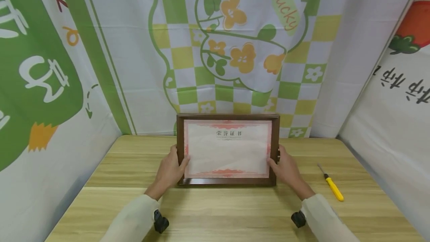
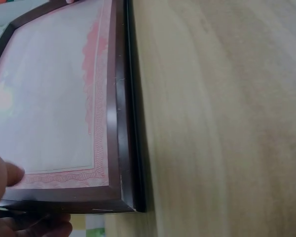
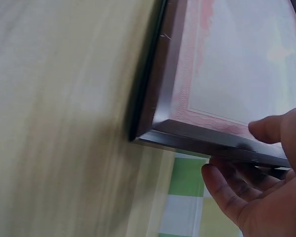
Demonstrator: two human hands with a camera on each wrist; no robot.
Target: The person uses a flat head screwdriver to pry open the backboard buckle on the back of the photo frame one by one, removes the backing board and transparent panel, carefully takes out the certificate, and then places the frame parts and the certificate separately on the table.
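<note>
A dark brown picture frame [image 1: 228, 181] holds a white certificate [image 1: 228, 156] with a pink border and Chinese characters along its top. It stands tilted up, its front facing me, near the back of the table. My left hand [image 1: 170, 169] grips its left side, thumb over the front and fingers behind. On the opposite side my right hand [image 1: 287, 167] grips it the same way. In the right wrist view the thumb of the right hand [image 3: 276, 187] lies at the frame's front, with the fingers curled behind the edge. The left wrist view shows the left hand [image 2: 0, 182] only partly.
A screwdriver [image 1: 332, 186] with a yellow handle lies on the wooden table [image 1: 215, 216], right of the right hand. Behind the table hangs a patterned curtain [image 1: 134, 66] in green and white. Printed cloth walls stand at the left and right.
</note>
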